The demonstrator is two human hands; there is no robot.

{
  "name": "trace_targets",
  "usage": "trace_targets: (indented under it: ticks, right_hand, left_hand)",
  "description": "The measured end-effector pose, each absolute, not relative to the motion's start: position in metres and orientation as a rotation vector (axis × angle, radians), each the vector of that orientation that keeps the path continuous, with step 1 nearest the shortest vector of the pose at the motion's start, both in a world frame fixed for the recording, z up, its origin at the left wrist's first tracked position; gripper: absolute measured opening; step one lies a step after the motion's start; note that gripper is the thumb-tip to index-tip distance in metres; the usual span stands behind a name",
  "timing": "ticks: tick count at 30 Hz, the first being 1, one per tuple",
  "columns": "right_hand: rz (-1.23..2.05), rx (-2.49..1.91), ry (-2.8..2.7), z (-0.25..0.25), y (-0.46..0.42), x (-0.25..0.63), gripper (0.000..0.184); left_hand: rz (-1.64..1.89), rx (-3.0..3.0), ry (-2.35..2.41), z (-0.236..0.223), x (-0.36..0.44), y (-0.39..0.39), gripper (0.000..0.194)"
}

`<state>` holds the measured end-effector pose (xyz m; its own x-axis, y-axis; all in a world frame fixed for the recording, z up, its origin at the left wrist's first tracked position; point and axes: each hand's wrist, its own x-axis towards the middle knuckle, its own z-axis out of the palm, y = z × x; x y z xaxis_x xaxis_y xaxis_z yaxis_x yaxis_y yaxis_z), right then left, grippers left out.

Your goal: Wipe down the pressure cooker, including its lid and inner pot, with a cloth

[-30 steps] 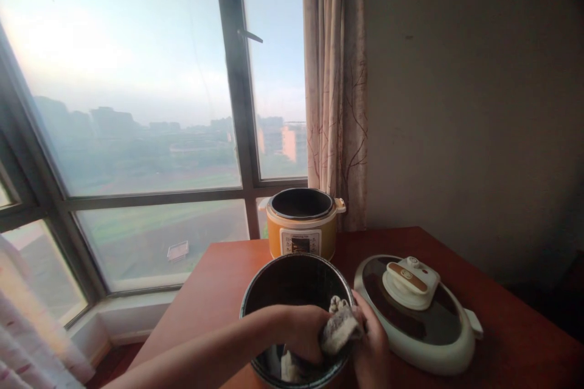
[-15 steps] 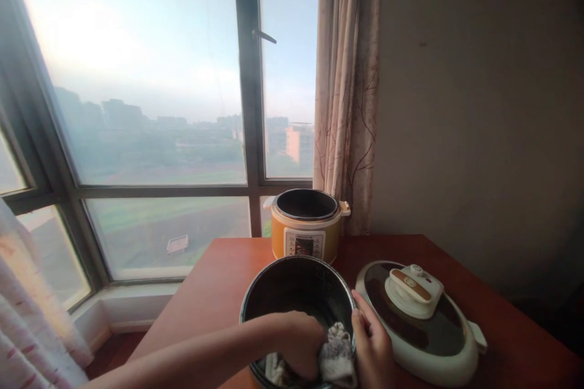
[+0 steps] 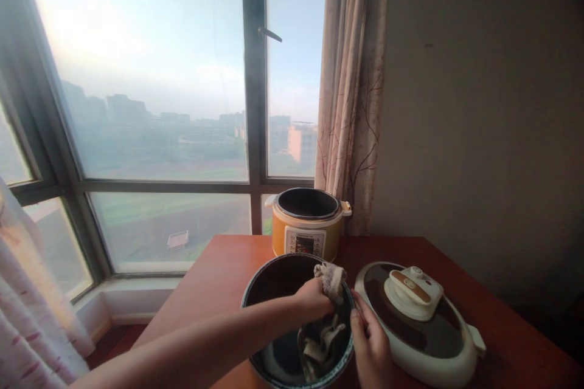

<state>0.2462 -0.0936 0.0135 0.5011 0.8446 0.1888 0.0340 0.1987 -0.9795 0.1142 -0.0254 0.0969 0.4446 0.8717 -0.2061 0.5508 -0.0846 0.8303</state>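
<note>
Cloth lifted to the far right of the pot's inner wall

Through the head camera, I see my left arm reach across a dark, round pot (image 3: 269, 285). Half a second ago my left hand (image 3: 314, 301) was low near the pot's front; now it is higher and farther back, close to the right rim. It is curled tightly around a grey-beige cloth (image 3: 332, 279): one bunched end pokes up above the fist, the rest hangs in loose folds inside the pot. My right hand (image 3: 373, 343) stays at the right side, thumb and fingers pinching the rim.

I judge that the wiping has shifted to a higher stretch of wall, with the right hand steadying; the trailing folds could drag.

Behind the pot, on the reddish table (image 3: 212, 276), stands an orange cooker body (image 3: 305, 225), open at the top. Its lid (image 3: 410, 334) lies to the right.
</note>
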Motion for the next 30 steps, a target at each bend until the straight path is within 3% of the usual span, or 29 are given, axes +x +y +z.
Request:
trace_targets:
  ticks: [7, 14, 22, 27, 30]
  right_hand:
    - [0.711, -1.241, -0.908, 0.011, -0.091, 0.25, 0.066]
    - [0.723, -1.262, -0.954, 0.019, -0.092, 0.251, 0.058]
    - [0.809, -1.206, -0.9, 0.019, -0.088, 0.251, 0.064]
    - [0.884, -1.169, -0.877, 0.022, -0.089, 0.252, 0.073]
    - [0.895, -1.148, -0.96, 0.026, -0.089, 0.257, 0.069]
  left_hand:
    - [-0.295, 2.399, 0.843, 0.12, 0.081, -0.045, 0.021]
    - [-0.563, 2.628, 0.496, 0.131, 0.054, -0.046, 0.018]
    - [-0.426, 2.73, 0.664, 0.118, 0.077, -0.061, 0.02]
    - [-0.054, 2.295, 1.137, 0.107, 0.092, -0.058, 0.023]
    - [0.178, 2.006, 1.257, 0.103, 0.096, -0.043, 0.025]
